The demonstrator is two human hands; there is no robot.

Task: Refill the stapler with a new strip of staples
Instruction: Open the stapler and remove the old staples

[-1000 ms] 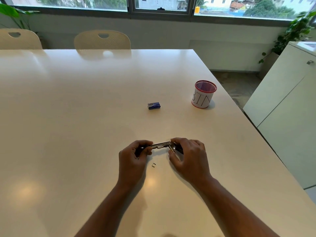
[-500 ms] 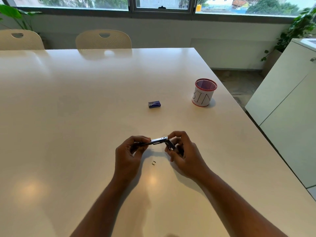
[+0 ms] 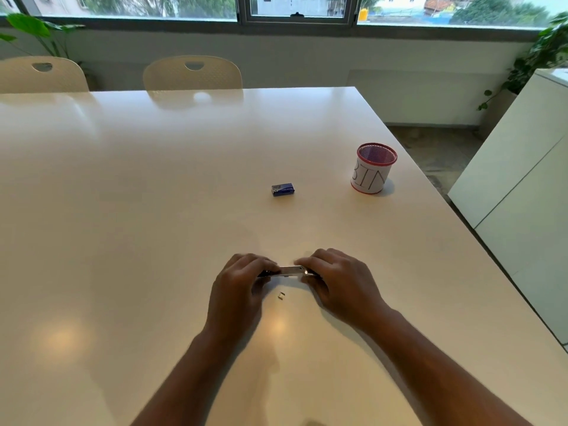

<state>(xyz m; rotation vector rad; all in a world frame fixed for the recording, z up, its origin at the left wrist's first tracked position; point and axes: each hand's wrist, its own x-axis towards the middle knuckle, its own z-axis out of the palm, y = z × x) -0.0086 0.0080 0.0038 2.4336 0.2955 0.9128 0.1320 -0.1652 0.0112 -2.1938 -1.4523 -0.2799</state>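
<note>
A small stapler with a shiny metal middle lies level between my two hands, low over the white table. My left hand grips its left end with curled fingers. My right hand grips its right end, and the fingers hide that end. A tiny piece of staples lies on the table just below the stapler. A small blue staple box sits farther back, near the table's middle.
A red mesh cup wrapped in paper marked "BIN" stands at the right, near the table edge. Two cream chairs stand at the far side. A white cabinet is off to the right.
Half a second ago the stapler was raised and hinged open at its right end. Now both hands have come down and the stapler lies flat between them.
</note>
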